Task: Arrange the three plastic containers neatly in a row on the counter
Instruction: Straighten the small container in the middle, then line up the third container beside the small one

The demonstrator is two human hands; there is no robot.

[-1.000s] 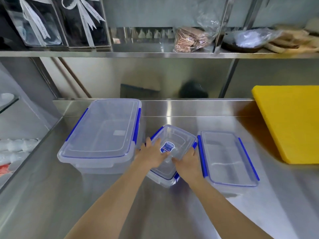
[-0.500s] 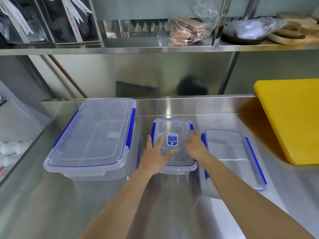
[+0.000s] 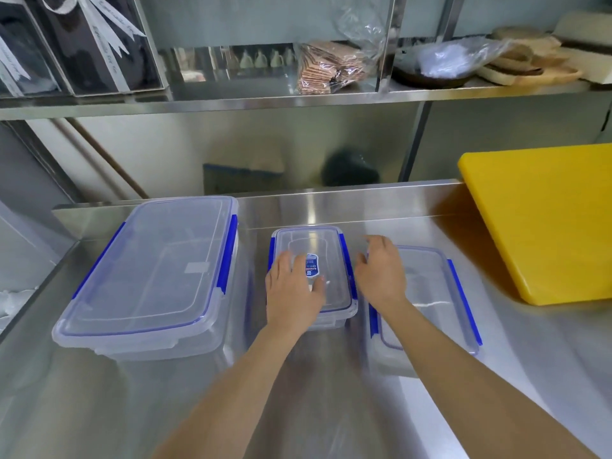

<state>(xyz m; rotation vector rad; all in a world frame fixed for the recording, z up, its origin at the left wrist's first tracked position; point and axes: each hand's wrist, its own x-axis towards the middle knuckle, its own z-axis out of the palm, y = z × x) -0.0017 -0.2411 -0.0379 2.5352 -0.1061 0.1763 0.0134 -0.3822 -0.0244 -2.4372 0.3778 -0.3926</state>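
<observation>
- Head view looks down on a steel surface (image 3: 331, 392) with three clear containers with blue clips, side by side.
- Left hand (image 3: 293, 289) lies flat on the lid of the small container (image 3: 318, 246), fingers spread and loosely open, pressing rather than gripping.
- Right hand (image 3: 381, 273) is open with fingers relaxed, holding nothing; it hovers at the left edge of the right container (image 3: 437, 293), and I cannot tell whether it touches it.
- Risk: the polished steel looks slippery, so a push from the flat palm could send the small container sliding too far back or turn it askew, spoiling the line.
- Risk: the right forearm crosses over the near left corner of the right container, so a sweep of the arm could nudge it out of line.
- Risk: the yellow cutting board (image 3: 543, 220) lies near on the right, so shifting the right container that way would probably bump it.
- Large container (image 3: 149, 270) stands on the left, much taller and wider than the others, lid on, slightly angled.
- Small container sits in the middle, a gap on each side, with a blue label on its lid, partly under the left fingers.
- Right container is shallow, and its near edge lies closer to the person than that of the small one, so the fronts do not yet look level.
</observation>
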